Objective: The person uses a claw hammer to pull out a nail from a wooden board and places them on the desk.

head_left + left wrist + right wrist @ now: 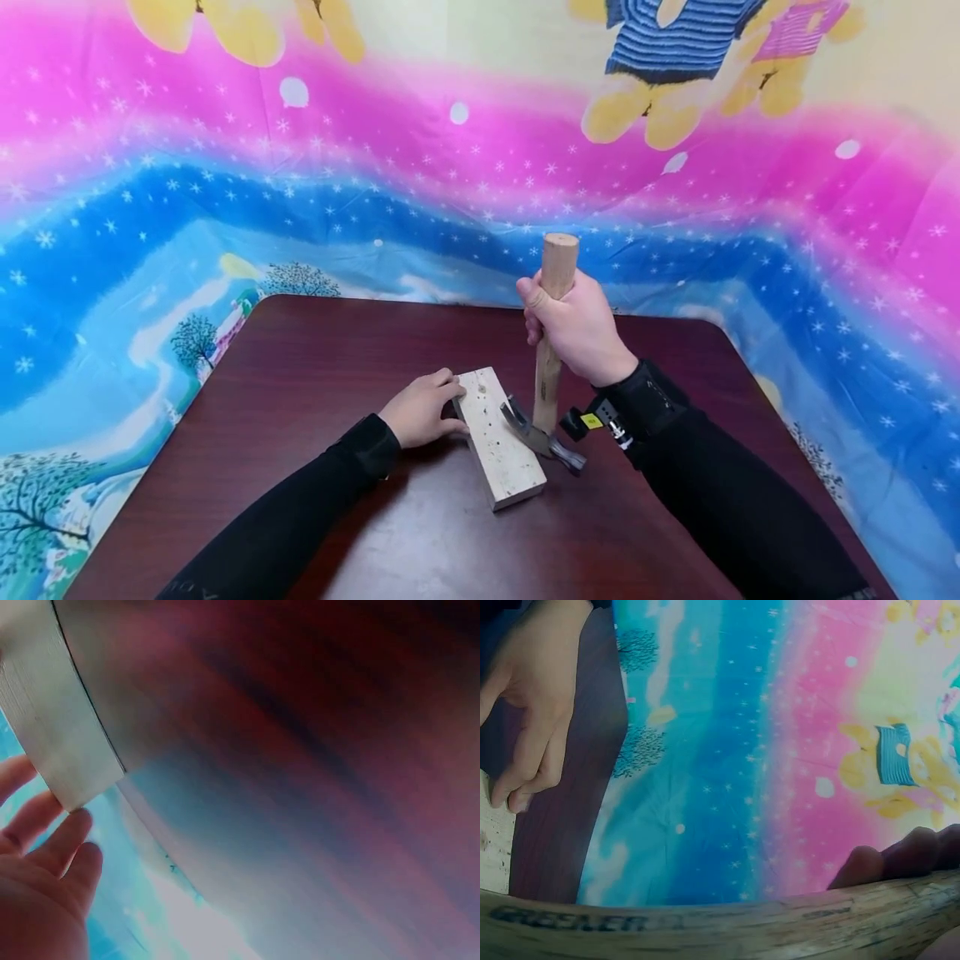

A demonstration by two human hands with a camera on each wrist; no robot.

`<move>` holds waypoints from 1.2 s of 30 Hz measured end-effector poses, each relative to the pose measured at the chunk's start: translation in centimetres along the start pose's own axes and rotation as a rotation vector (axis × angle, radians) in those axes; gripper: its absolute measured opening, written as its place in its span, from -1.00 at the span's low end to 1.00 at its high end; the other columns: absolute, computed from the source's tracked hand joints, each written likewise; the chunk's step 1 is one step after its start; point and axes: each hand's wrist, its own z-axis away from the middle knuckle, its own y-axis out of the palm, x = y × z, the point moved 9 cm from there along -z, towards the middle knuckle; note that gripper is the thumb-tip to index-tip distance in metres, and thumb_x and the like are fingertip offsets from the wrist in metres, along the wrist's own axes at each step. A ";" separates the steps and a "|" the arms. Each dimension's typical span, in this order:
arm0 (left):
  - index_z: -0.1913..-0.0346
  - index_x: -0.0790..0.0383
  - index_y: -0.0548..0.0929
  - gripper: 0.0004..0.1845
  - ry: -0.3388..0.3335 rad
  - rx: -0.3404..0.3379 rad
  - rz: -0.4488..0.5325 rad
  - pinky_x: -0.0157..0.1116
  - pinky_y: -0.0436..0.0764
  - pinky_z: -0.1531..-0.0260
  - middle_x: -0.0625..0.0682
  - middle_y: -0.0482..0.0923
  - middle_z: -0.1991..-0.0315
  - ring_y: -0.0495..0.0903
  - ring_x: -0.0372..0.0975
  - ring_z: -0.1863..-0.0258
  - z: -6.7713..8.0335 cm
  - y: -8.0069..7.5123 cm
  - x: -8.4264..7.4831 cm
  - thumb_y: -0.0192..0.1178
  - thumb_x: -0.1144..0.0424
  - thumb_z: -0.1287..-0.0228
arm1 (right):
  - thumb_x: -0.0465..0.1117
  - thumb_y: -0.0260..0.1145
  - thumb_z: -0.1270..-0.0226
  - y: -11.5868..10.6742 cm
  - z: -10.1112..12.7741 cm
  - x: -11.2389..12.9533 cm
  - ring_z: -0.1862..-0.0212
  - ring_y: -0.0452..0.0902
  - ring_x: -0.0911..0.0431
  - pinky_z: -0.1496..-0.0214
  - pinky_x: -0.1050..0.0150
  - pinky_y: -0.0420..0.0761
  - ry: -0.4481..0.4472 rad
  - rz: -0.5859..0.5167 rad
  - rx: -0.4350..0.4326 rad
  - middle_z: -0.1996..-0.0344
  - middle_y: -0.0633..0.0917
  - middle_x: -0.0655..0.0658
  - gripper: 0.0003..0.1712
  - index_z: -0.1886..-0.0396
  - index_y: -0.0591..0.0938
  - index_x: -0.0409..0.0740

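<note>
A pale wooden block (501, 442) dotted with small dark holes lies flat on the table. My left hand (423, 410) holds it at its far left corner, fingertips at the upper edge and thumb against the left side. In the left wrist view the fingers (64, 844) touch the block's end (71, 727). My right hand (588, 325) grips a claw hammer (550, 387) high on its wooden handle, which stands nearly upright. The claw side of the hammer's head reaches over the block's top, while the striking face sticks out past the right edge.
The dark red-brown table (322, 350) has rounded far corners. A printed cloth (420, 183) with snowflakes, trees and bears hangs behind and around it. A strapped-on wrist camera (592, 421) sits close to the hammer's head.
</note>
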 end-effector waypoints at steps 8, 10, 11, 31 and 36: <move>0.13 0.15 0.71 -0.67 0.054 -0.051 -0.050 -0.33 0.37 0.40 -0.07 0.26 0.34 0.32 -0.25 0.48 -0.4 -1.3 -1.3 0.44 -0.01 -0.20 | 0.11 0.26 -0.46 2.4 -2.0 -0.9 0.53 0.52 -0.20 0.39 -0.05 0.59 0.128 0.161 0.130 0.60 0.52 -0.31 -0.53 0.27 0.46 -0.25; 0.17 0.15 0.71 -0.68 0.053 -0.050 -0.074 -0.32 0.36 0.42 -0.06 0.25 0.37 0.31 -0.24 0.49 -0.6 -1.5 -1.4 0.45 -0.01 -0.19 | 0.10 0.25 -0.47 3.1 -2.7 -1.0 0.55 0.53 -0.20 0.41 -0.03 0.59 0.135 0.196 0.151 0.62 0.53 -0.31 -0.55 0.25 0.45 -0.24; 0.19 0.15 0.71 -0.68 0.050 -0.049 -0.084 -0.31 0.36 0.42 -0.06 0.24 0.37 0.31 -0.24 0.49 -0.6 -1.6 -1.5 0.45 -0.01 -0.19 | 0.09 0.25 -0.48 3.5 -3.1 -1.0 0.56 0.53 -0.20 0.43 -0.02 0.59 0.141 0.205 0.160 0.63 0.53 -0.31 -0.56 0.23 0.45 -0.24; 0.33 0.14 0.74 -0.85 0.114 -0.141 -0.157 -0.19 0.56 0.32 0.03 0.39 0.35 0.49 -0.13 0.43 -0.3 -1.1 -2.8 0.44 0.14 -0.22 | -0.04 0.28 -0.49 10.4 -7.9 -6.6 0.65 0.43 0.00 0.61 0.18 0.46 0.392 0.240 0.240 0.61 0.45 -0.15 -0.42 -0.39 0.35 -0.09; 0.37 0.12 0.73 -0.91 0.160 -0.139 -0.201 -0.17 0.56 0.40 0.05 0.42 0.36 0.48 -0.11 0.46 -0.4 -1.4 -3.4 0.39 0.21 -0.25 | -0.01 0.29 -0.47 10.2 -9.2 -7.2 0.58 0.52 -0.14 0.63 0.18 0.45 0.389 0.271 0.157 0.55 0.46 -0.14 -0.42 -0.36 0.37 -0.10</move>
